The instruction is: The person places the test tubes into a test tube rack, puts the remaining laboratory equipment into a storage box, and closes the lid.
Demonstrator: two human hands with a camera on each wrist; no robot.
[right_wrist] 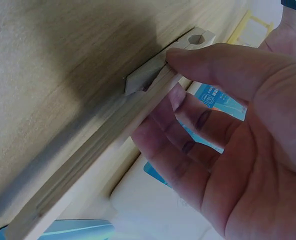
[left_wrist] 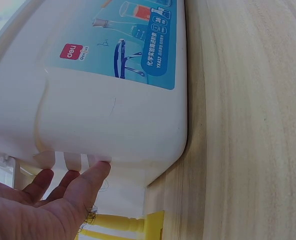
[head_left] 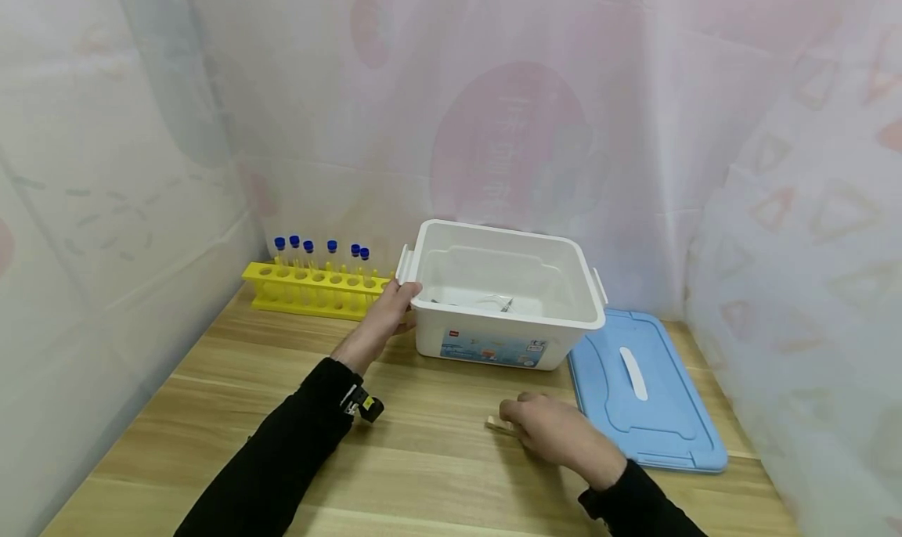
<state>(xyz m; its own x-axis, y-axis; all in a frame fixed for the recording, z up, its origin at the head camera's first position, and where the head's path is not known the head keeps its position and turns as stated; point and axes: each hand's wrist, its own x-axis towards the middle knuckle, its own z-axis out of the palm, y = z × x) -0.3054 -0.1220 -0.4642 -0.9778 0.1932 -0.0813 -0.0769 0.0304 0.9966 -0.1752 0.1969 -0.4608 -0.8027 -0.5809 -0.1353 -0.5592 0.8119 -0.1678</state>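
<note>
In the head view my left hand point(head_left: 380, 318) is at the left end of a white plastic storage box point(head_left: 493, 243). The left wrist view shows its fingertips point(left_wrist: 104, 166) against the glossy end wall, below the rim. My right hand point(head_left: 560, 435), low over the table in front of the box, pinches a wooden test tube clamp point(head_left: 500, 425). Up close in the right wrist view, the clamp point(right_wrist: 100, 135) has a long handle, a shorter arm and a round hole at one end, with thumb and fingers on either side of it.
A yellow rack point(head_left: 331, 310) with several blue-capped test tubes point(head_left: 332, 247) stands left of the box. The light blue lid point(head_left: 606, 384) lies on the table point(head_left: 423, 451) at the right. Inside the box are a few small items point(head_left: 506, 305). Printed sheets point(head_left: 514, 130) surround the table.
</note>
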